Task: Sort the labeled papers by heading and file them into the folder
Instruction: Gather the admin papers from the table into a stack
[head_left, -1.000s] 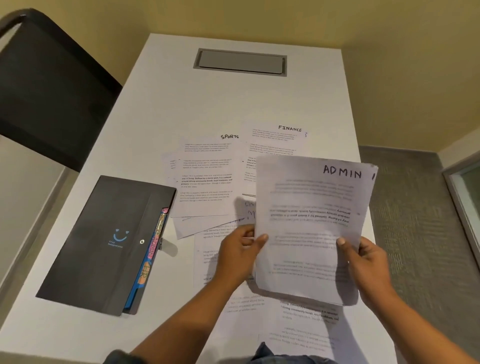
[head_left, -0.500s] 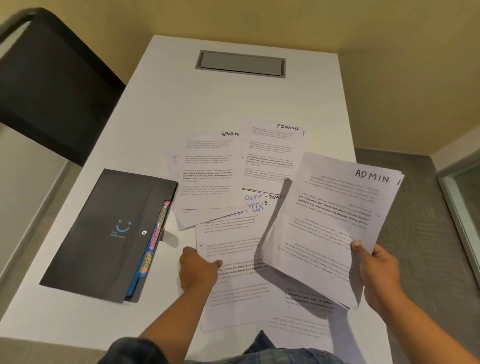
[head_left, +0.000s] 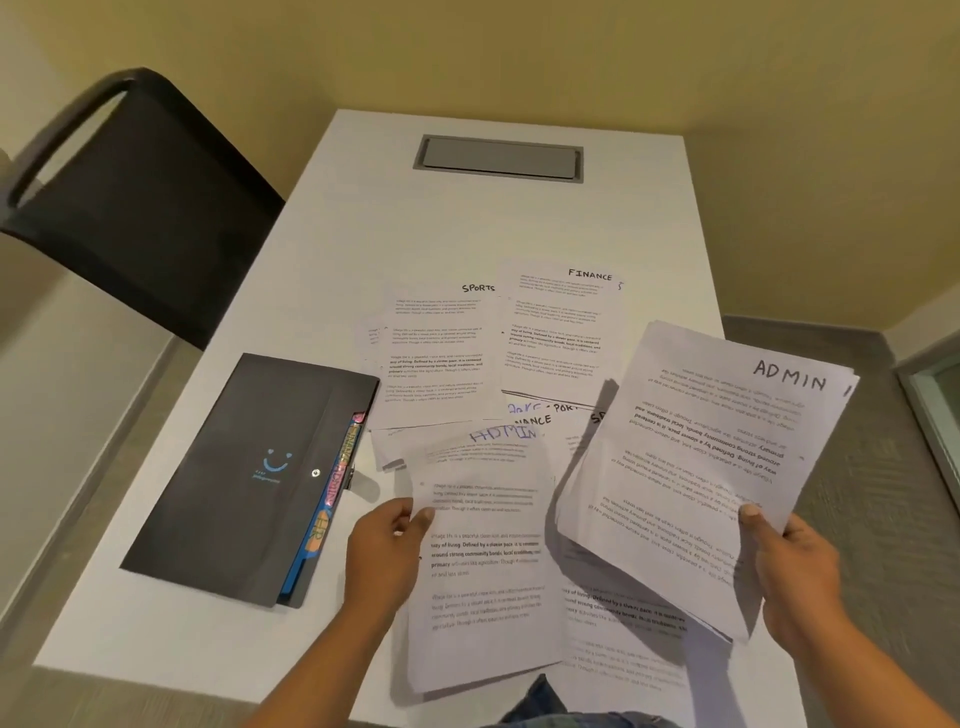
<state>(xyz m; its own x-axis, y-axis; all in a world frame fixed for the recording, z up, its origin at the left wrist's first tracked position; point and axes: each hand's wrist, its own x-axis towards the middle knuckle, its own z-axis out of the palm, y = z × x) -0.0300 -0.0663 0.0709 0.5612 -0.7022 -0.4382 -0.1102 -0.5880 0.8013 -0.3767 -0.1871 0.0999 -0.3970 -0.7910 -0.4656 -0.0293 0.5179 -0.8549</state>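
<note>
ADMIN stack (head_left: 711, 467) is lifted at the right of the frame, gripped by the right hand (head_left: 795, 566); the left hand (head_left: 387, 545) pinches a blue-headed ADMIN sheet (head_left: 483, 561) at lower centre, beside the black folder (head_left: 234, 467).

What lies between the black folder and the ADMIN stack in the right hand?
In the head view, the left hand pinching a blue-headed ADMIN sheet, over loose papers.

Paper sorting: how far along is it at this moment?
Done: a SPORTS pile and a FINANCE pile lie on the table. In hand: the right hand holds the ADMIN stack; the left hand pinches another ADMIN sheet. Left: loose papers near the front edge, then filing everything into the black folder.
</note>
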